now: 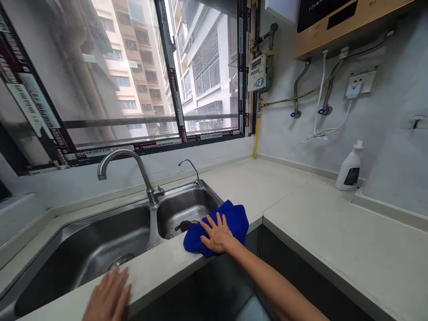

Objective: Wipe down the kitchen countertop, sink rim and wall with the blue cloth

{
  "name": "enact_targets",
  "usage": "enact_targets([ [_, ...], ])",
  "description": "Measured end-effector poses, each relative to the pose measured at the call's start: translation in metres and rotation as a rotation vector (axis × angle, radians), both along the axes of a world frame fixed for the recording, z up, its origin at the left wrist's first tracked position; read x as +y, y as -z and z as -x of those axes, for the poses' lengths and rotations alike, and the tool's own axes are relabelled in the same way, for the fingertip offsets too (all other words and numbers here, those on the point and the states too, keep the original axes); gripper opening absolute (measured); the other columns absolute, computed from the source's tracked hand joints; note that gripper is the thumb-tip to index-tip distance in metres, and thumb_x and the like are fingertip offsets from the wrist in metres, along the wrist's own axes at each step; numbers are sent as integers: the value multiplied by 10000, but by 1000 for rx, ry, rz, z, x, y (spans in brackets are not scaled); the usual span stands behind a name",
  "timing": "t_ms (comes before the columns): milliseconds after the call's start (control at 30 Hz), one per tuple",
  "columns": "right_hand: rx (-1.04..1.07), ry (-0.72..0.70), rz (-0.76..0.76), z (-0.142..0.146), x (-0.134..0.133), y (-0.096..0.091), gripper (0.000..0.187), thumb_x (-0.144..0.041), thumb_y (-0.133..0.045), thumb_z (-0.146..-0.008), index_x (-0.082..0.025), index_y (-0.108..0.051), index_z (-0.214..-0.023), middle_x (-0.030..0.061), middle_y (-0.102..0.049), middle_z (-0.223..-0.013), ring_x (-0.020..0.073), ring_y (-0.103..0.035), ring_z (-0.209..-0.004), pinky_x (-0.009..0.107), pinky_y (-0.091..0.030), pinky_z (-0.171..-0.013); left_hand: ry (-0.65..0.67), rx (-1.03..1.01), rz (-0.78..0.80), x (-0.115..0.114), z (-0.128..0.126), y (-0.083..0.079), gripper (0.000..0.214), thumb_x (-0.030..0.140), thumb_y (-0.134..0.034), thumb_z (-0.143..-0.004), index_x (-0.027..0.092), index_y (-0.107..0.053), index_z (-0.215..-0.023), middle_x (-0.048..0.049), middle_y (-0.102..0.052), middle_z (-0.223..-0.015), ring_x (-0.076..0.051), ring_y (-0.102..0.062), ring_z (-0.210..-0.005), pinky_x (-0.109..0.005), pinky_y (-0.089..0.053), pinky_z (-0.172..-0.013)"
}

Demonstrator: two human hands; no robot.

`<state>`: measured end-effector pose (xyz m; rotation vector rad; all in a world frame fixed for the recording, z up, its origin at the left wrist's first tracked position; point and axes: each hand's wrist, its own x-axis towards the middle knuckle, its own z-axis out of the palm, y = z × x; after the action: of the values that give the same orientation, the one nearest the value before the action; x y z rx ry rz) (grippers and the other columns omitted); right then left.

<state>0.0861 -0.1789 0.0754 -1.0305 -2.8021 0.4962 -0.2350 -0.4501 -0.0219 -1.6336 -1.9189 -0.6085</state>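
My right hand (218, 236) lies flat with spread fingers on a crumpled blue cloth (238, 223), pressing it against the counter. The cloth covers the front strip of the counter and the right corner of the small sink basin (197, 203), and part of it hangs at the front edge. At the bottom left, my left hand (109, 296) rests palm down on the counter's front edge, fingers stretched out and holding nothing. It is beside the large sink basin (100, 258). A dark, crumpled object (186, 225), its kind unclear, sits in the small basin.
A large faucet (133, 156) and a thin faucet (190, 165) rise behind the basins. On the right of the pale counter (321, 223) stands a white bottle (349, 168). Beyond are a window (133, 89), a gas meter (257, 73) and a water heater (337, 26).
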Motion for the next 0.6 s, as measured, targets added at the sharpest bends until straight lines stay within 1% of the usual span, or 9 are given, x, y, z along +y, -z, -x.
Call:
enact_targets([
  [33, 2, -16, -3, 7, -8, 0, 756, -629, -314, -1004, -271, -249, -1667, 85, -102, -1760, 441, 52, -1597, 661, 45, -1263, 23, -40, -26, 4, -20, -2, 677, 317, -389, -1036, 404, -99, -1641, -86, -402, -1618, -360, -335, -1502, -674, -366, -1213],
  [100, 9, -50, -5, 20, -24, 0, 741, -622, -308, -1009, -279, -262, -1663, 72, -102, -1761, 437, 45, -1598, 659, 43, -1266, 138, -108, -76, 15, -59, -9, 632, 336, -400, -1046, 393, -178, -1635, -58, -401, -1624, -307, -339, -1511, -603, -327, -1253],
  [167, 22, -88, -7, 31, -40, 1, 729, -613, -314, -1011, -280, -278, -1659, 63, -110, -1759, 433, 34, -1600, 659, 38, -1269, 232, -171, -95, 29, -95, -23, 596, 337, -398, -1053, 400, -233, -1622, -23, -426, -1613, -254, -348, -1516, -545, -320, -1266],
  [233, 45, -134, -18, 41, -54, 2, 708, -590, -317, -1019, -275, -296, -1653, 63, -130, -1756, 430, 19, -1601, 662, 18, -1274, 313, -270, -45, 45, -124, -41, 569, 356, -406, -1058, 378, -279, -1612, -19, -417, -1620, -240, -329, -1530, -538, -309, -1272],
  [300, 52, -206, -56, 48, -65, 5, 704, -564, -374, -1012, -269, -312, -1648, 70, -134, -1754, 435, 7, -1600, 663, -9, -1280, 344, -438, 47, 65, -146, -61, 529, 432, -354, -1068, 302, -381, -1581, -42, -404, -1625, -244, -308, -1539, -525, -313, -1277],
  [367, 48, -293, -116, 51, -71, 10, 740, -523, -497, -974, -263, -319, -1644, 84, -127, -1753, 435, -17, -1601, 653, -24, -1288, 321, -562, 195, 86, -161, -80, 606, 523, -282, -1060, 212, -423, -1561, -87, -404, -1617, -265, -315, -1535, -534, -304, -1283],
  [433, 63, -372, -173, 48, -72, 15, 813, -445, -609, -920, -221, -314, -1644, 125, -134, -1747, 418, -56, -1606, 624, -31, -1302, 271, -596, 291, 107, -170, -93, 675, 559, -229, -1051, 153, -437, -1549, -115, -430, -1596, -261, -351, -1521, -512, -310, -1288],
  [533, 189, -435, -191, 34, -69, 20, 844, -380, -640, -893, -122, -318, -1630, 188, -226, -1717, 361, -127, -1610, 543, -87, -1323, 208, -561, 320, 130, -175, -100, 703, 520, -139, -1059, 106, -473, -1518, -143, -477, -1561, -233, -427, -1480, -447, -348, -1276],
  [600, 309, -465, -156, 14, -64, 20, 776, -382, -612, -906, -121, -377, -1598, 169, -344, -1680, 304, -227, -1594, 490, -145, -1323, 165, -517, 352, 138, -177, -99, 690, 481, -115, -1065, 109, -479, -1517, -149, -484, -1555, -236, -431, -1477, -446, -358, -1269],
])
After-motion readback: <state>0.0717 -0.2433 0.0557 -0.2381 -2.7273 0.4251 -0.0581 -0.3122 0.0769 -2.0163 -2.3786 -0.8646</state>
